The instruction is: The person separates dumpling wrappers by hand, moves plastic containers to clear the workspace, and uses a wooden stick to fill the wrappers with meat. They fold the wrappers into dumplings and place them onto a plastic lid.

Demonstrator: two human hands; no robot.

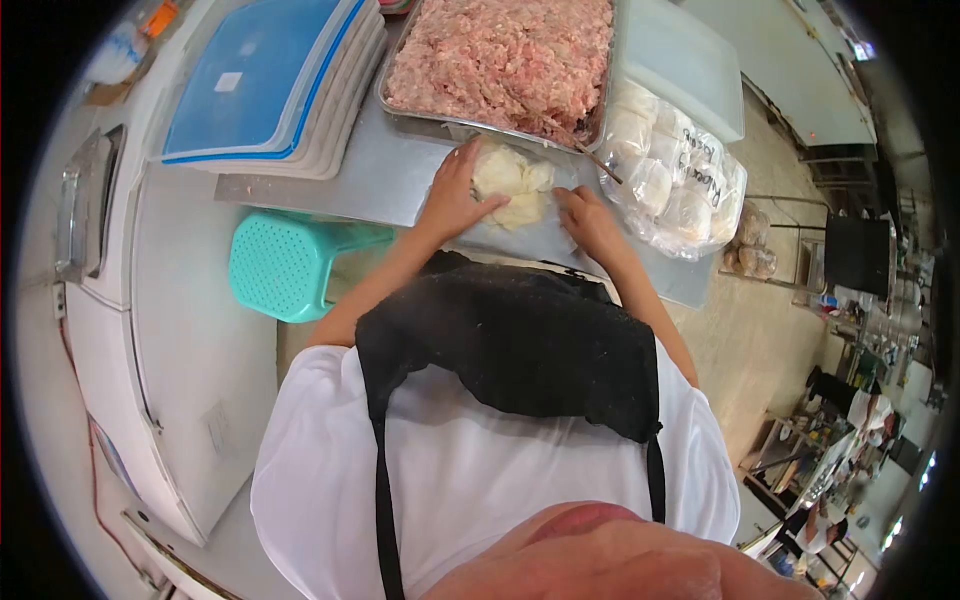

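A pale yellow, dough-like mass (512, 180) lies on the metal table below a tray. My left hand (458, 198) rests along its left side, thumb and fingers apart. To its right, my right hand (590, 220) has its fingers bent together at the edge of what looks like clear plastic around the mass; what they pinch is too small to make out. Just beyond both hands is a clear tray of ground meat (500, 65), with a thin brown stick (600, 163) leaning out over its near right corner.
Stacked containers with a blue lid (250, 80) stand at the left. Bagged white rounds (675, 180) and a translucent container (680, 70) are at the right. A turquoise stool (280, 265) sits below the table edge (310, 200). People work far right.
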